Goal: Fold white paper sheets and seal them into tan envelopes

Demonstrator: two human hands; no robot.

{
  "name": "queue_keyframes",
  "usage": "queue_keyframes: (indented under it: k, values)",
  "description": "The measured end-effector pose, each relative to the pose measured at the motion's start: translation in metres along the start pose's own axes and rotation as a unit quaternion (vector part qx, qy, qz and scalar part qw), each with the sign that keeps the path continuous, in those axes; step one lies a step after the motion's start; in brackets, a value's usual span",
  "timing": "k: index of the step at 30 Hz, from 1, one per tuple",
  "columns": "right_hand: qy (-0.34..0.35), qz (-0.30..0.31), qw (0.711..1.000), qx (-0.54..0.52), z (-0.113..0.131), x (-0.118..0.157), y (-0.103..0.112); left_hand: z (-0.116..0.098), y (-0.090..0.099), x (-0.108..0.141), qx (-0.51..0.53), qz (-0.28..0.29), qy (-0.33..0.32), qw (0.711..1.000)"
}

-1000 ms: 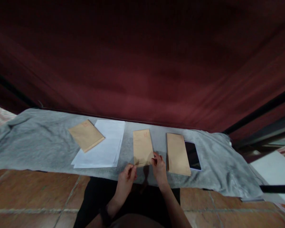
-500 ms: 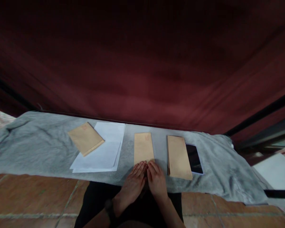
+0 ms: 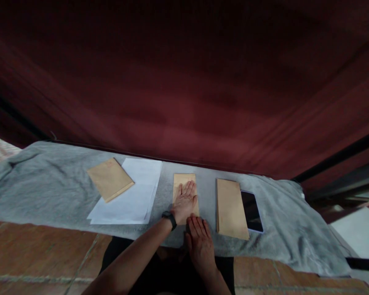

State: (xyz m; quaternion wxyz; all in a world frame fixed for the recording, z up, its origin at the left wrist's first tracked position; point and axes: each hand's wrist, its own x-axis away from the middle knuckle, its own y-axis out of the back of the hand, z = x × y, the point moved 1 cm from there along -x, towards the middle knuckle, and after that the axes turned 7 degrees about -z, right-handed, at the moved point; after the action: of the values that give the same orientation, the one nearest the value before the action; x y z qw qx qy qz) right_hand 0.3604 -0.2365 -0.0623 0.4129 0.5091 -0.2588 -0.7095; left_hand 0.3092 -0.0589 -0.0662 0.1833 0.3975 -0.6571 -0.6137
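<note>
My left hand (image 3: 185,203), with a dark watch on its wrist, lies flat with fingers spread on the middle brown envelope (image 3: 178,179) and covers much of it. At that envelope's near edge rests my right hand (image 3: 200,241), its fingers stretched out and touching the edge, holding nothing. To the right lies a stack of brown envelopes (image 3: 232,209), partly over a dark tablet or phone (image 3: 252,213). On the left, folded brown envelopes (image 3: 110,179) overlap white paper sheets (image 3: 135,200).
A grey cloth (image 3: 55,184) covers the long narrow table. Behind it hangs a dark red curtain (image 3: 178,106). A white surface (image 3: 361,233) stands at the far right, and the floor has brown tiles (image 3: 43,258).
My left hand has moved forward from the near edge onto the envelope and spread its fingers. My right hand has shifted slightly back, toward my body.
</note>
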Motion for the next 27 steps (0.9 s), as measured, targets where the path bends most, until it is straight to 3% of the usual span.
queue_keyframes:
  k: [5,8,13,21,27]
  values:
    - [-0.001,-0.001,1.000,-0.001,0.001,-0.001,0.002,0.002,0.001,-0.018,0.004,-0.003,0.012,1.000]
    - [-0.001,-0.001,1.000,-0.001,0.002,-0.001,0.003,0.008,0.004,-0.018,0.012,0.008,-0.018,1.000]
    - [0.015,-0.011,1.000,-0.003,0.000,0.000,0.002,0.015,0.008,-0.005,0.025,0.016,-0.080,0.996]
    - [0.031,-0.002,0.999,-0.018,-0.006,0.001,0.005,0.002,0.009,0.018,0.030,0.018,-0.108,0.994]
    - [0.024,-0.004,0.999,-0.025,-0.007,0.007,0.003,-0.006,0.027,0.042,0.042,0.025,-0.132,0.990]
